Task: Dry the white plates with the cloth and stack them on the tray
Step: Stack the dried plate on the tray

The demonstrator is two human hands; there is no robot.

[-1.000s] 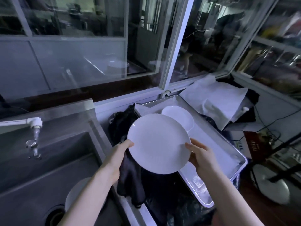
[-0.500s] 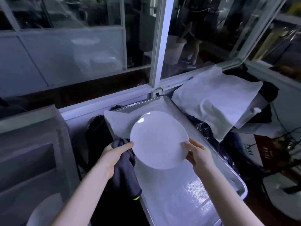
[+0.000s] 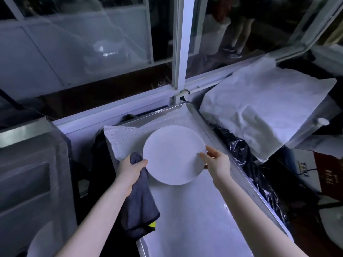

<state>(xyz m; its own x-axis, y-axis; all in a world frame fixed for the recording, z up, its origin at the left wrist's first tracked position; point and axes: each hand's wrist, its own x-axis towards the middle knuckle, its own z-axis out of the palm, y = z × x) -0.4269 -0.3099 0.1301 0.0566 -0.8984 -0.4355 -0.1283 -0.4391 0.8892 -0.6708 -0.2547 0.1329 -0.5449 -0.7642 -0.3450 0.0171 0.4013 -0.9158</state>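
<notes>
Over the far half of the tray, the right hand pinches the right rim of the white plate: the thumb lies on the upper face and the other fingers curl beneath the edge. The left hand is closed around a dark cloth, which is bunched in the fist. The thumb tip of this hand touches the left rim of the plate. The loose end of the cloth hangs below the fist, past the near left edge of the tray, and carries a small yellow-green tag at its lower hem. The plate lies nearly flat, face up. Whether it rests on the tray or is held just above it cannot be determined. A white mesh liner covers the tray floor and overlaps the far left corner. The tray sits on the surface below a white window frame. Crumpled black plastic lies just beside the tray on the right, with a large white sheet beyond it. A grey sink stands to the left of the tray.
</notes>
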